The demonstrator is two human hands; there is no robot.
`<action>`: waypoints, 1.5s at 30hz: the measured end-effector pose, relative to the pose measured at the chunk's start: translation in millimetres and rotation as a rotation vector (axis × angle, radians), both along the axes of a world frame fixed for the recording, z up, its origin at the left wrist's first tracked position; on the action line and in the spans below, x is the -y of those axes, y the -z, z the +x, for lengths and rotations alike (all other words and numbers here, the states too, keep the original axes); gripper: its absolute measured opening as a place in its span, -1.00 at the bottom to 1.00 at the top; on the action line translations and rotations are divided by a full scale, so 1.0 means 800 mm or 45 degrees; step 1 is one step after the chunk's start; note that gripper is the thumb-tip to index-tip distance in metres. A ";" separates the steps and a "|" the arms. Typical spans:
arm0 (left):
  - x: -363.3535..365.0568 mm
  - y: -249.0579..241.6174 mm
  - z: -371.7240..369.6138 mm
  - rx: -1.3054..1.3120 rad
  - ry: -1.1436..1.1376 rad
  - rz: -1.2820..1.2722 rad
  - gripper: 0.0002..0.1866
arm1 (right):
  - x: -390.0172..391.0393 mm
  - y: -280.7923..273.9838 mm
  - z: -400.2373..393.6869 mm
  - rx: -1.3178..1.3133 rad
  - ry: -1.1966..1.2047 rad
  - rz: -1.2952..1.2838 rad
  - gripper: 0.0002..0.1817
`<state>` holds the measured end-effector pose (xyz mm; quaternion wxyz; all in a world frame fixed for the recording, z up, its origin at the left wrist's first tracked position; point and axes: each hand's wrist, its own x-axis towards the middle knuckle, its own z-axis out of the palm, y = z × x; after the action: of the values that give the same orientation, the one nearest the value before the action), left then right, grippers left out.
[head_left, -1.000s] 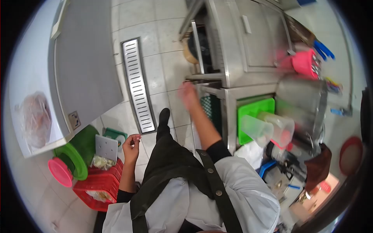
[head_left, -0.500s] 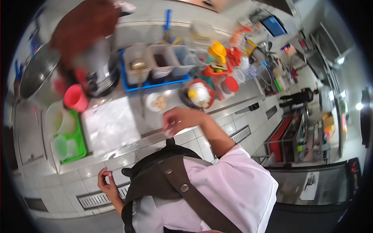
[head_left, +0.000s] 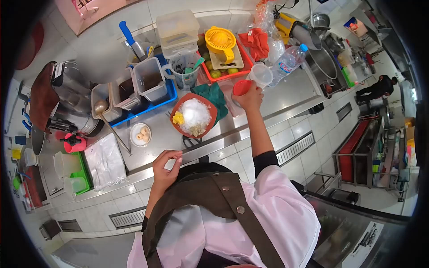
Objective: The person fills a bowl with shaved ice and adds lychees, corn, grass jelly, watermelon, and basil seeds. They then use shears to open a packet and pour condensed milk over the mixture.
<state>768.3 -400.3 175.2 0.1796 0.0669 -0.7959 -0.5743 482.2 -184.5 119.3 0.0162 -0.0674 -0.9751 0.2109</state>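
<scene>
My right hand [head_left: 249, 97] reaches over the counter with its fingers curled around the rim of a clear tub with a red lid [head_left: 241, 87]. My left hand [head_left: 165, 171] is in front of the counter edge, thumb and forefinger drawn together; anything between them is too small to make out. Between the hands lies an orange-red bowl [head_left: 203, 133] of white powder with a yellow lump and a pale minced heap. A small white dish [head_left: 140, 135] with several pale round pieces is near my left hand. A green cloth [head_left: 214, 99] lies behind the bowl.
Beyond are a blue tray [head_left: 147, 109] of plastic tubs, a ladle [head_left: 101, 106], a jug [head_left: 184, 73], a red basket with limes [head_left: 217, 73] and a yellow juicer [head_left: 220, 40]. A water bottle [head_left: 289, 66] stands right; a plastic bag [head_left: 106, 161] lies left.
The view has swung to the right. My right hand has gone from the counter's front edge to the red-lidded tub. My left hand has risen nearer the counter.
</scene>
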 end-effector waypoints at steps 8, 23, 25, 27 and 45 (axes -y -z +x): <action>-0.031 0.016 -0.040 0.104 0.068 -0.033 -0.84 | -0.142 -0.020 0.003 0.075 0.048 0.019 0.02; -0.139 0.089 -0.245 0.139 0.494 -0.638 -0.03 | -0.130 0.117 -0.041 -0.193 -0.093 -0.123 -0.38; -0.160 0.100 -0.289 0.408 0.555 -0.921 0.15 | -0.100 0.101 -0.033 -0.174 -0.074 0.024 -0.34; -0.172 0.115 -0.318 0.470 0.594 -1.041 0.21 | -0.082 0.091 -0.028 -0.151 -0.100 0.115 -0.30; -0.187 0.137 -0.366 0.443 0.579 -1.008 0.25 | -0.094 0.064 -0.028 0.177 -0.207 -0.295 -0.47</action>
<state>475.7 -250.7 65.2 -0.0744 -0.0869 -0.9658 -0.2325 459.5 -109.4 68.3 -0.0765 -0.0040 -0.9453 0.3172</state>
